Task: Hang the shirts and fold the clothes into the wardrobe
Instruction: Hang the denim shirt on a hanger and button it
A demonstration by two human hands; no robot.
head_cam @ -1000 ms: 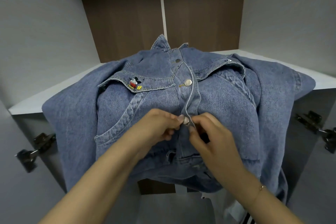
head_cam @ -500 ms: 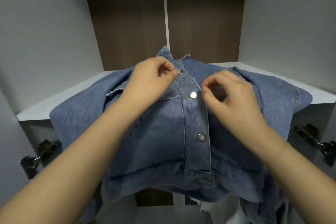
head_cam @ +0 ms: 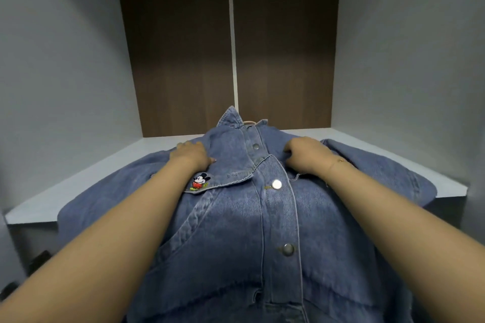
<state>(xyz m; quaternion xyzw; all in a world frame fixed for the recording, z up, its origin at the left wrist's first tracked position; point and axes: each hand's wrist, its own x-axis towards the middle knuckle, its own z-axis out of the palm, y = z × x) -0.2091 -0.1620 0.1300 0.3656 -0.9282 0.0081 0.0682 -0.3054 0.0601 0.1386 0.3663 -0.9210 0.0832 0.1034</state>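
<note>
Denim shirt [head_cam: 262,231]: blue, snap-fronted, lying face up on the pale grey wardrobe shelf [head_cam: 110,165], collar toward the back, hem hanging over the front edge toward the viewer. Sleeves spread to either side across the shelf. Three metal snaps [head_cam: 276,184] visible down the placket. A small cartoon-mouse patch [head_cam: 200,180] sits on the left pocket flap.

Surroundings: grey side walls [head_cam: 57,60] enclose the compartment; the back panel [head_cam: 183,55] is dark brown wood grain, split by a pale vertical strip [head_cam: 233,47]. A dark hinge shows blurred at the lower left [head_cam: 39,262].

Change from half a second ago: both hands were raised and pinching at the collar and top snap; they have since come down onto the shoulders of the shirt, farther apart, and the view has drawn nearer to the shelf.

Left hand [head_cam: 190,155]: resting palm-down on the left shoulder of the shirt, fingers loosely bent over the cloth, thumb laid along it; grasping nothing that can be seen.

Right hand [head_cam: 305,156]: on the right shoulder, just beside the collar, fingers curled down into the denim; whether they hold a fold cannot be told. A thin bracelet [head_cam: 339,160] circles the wrist.
</note>
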